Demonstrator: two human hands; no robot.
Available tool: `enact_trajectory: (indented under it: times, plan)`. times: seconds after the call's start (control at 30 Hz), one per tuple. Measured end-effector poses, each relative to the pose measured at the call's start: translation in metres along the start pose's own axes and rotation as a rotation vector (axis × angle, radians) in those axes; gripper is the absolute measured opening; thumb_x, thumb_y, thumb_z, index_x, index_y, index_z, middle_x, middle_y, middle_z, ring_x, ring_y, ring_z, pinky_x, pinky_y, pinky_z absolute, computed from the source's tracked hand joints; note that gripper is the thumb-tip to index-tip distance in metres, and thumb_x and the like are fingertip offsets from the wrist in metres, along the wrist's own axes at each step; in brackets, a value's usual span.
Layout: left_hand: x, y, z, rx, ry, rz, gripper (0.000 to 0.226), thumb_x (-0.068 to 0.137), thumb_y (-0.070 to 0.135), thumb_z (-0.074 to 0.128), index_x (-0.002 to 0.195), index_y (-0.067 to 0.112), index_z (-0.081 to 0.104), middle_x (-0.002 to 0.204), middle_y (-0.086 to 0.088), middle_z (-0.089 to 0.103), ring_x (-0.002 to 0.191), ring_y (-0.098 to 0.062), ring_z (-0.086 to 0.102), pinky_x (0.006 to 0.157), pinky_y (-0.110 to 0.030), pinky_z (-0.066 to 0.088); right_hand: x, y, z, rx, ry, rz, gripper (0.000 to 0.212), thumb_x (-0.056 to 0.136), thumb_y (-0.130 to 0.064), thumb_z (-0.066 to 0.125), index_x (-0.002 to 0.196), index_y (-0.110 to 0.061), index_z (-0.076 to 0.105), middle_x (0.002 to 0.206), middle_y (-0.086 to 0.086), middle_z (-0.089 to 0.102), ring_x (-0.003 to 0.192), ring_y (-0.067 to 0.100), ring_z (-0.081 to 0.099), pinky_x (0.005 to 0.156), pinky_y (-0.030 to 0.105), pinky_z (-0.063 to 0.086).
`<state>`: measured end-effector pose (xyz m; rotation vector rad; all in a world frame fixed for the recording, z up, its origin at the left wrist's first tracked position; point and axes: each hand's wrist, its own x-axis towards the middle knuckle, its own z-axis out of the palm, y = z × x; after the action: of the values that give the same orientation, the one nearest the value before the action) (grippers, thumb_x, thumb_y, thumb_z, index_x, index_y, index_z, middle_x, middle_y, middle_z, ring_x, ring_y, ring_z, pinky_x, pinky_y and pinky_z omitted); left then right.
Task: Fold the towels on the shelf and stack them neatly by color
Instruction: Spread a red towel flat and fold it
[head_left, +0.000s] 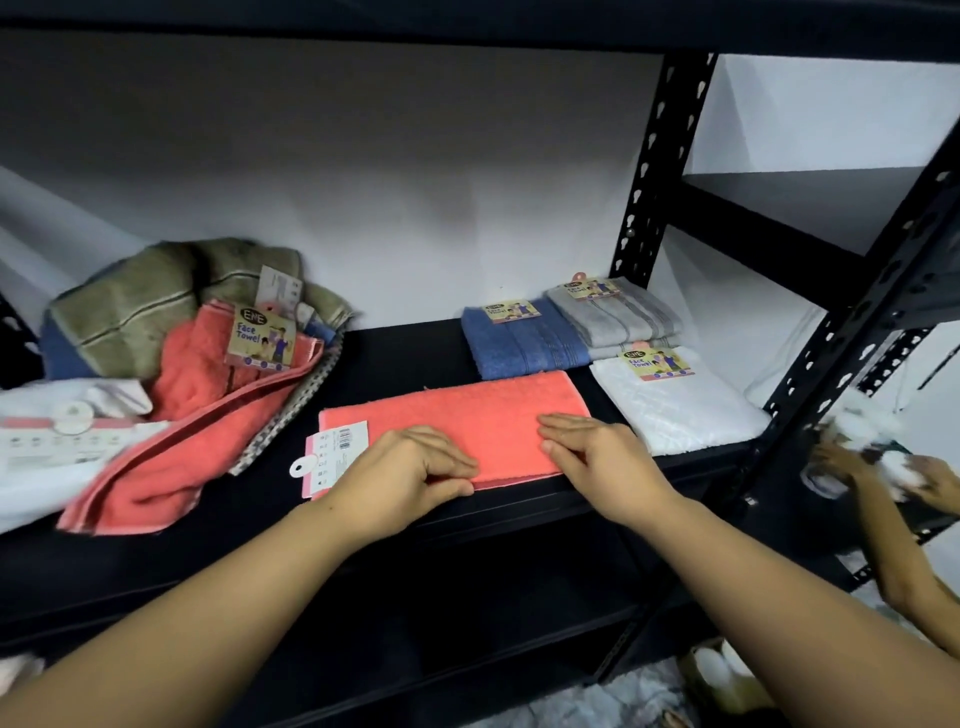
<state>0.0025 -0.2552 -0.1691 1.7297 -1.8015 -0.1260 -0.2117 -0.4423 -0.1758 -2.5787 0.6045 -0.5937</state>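
— Which one is being worked on?

— The coral towel (457, 415), low in the middle of the frame, at the front edge of the shelf (405, 348). It lies as a long flat strip, already doubled by the look of it, with its tag (332, 452) sticking out at the left end.

— And the hands?

— The left hand (410, 467) pinches the near hem, thumb under and fingers curled over it. The right hand (592, 447) lies flat on the cloth, fingers straight, pressing it down.

— So, mid-fold?

— I'd say so. The next move looks like bringing one end across to the other, which calls for keeping the edges square.

— Where would it go after?

— Right of centre there are folded ones: a blue towel (519, 343), a grey stack (618, 317) behind, a white towel (675, 410) in front. No coral pile yet, so it would start one.

— Much left?

— A fair bit. The heap (171, 332) at centre left holds more coral, olive and white, all loose.
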Motion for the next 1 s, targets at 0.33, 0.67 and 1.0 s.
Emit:
enact_trajectory:
  times: [0.33,0.67,1.0]
  plan:
    - [-0.045,-0.025,-0.033,-0.048,0.026,-0.144,0.023,0.084,0.03,0.084,0.106,0.023,0.082,0.11,0.015,0.077,0.117,0.01,0.061,0.107,-0.019,0.047,0.004,-0.009,-0.003,-0.019,0.007,0.115,0.025,0.097,-0.025,0.07,0.121,-0.02,0.077,0.133,-0.01,0.069,0.124,0.001,0.061,0.108,0.011,0.035]
    - [-0.009,-0.021,-0.045,0.166,0.231,-0.53,0.047,0.099,0.022,0.055,0.145,0.014,0.053,0.145,-0.008,0.057,0.129,-0.025,0.058,0.113,-0.033,0.039,0.074,-0.111,0.047,-0.049,-0.064,0.023,0.045,0.096,-0.024,0.06,0.14,-0.016,0.063,0.144,0.006,0.062,0.137,0.024,0.053,0.116,0.033,0.039]
    - [-0.022,-0.035,-0.033,0.345,-0.185,-0.631,0.067,0.107,0.054,0.017,0.165,0.022,0.004,0.172,0.002,-0.001,0.158,-0.014,-0.007,0.126,-0.044,-0.008,0.067,-0.066,0.038,-0.38,-0.447,0.076,0.075,0.101,-0.071,0.02,0.164,-0.035,0.002,0.171,-0.009,-0.01,0.158,0.01,-0.008,0.129,0.043,-0.005]
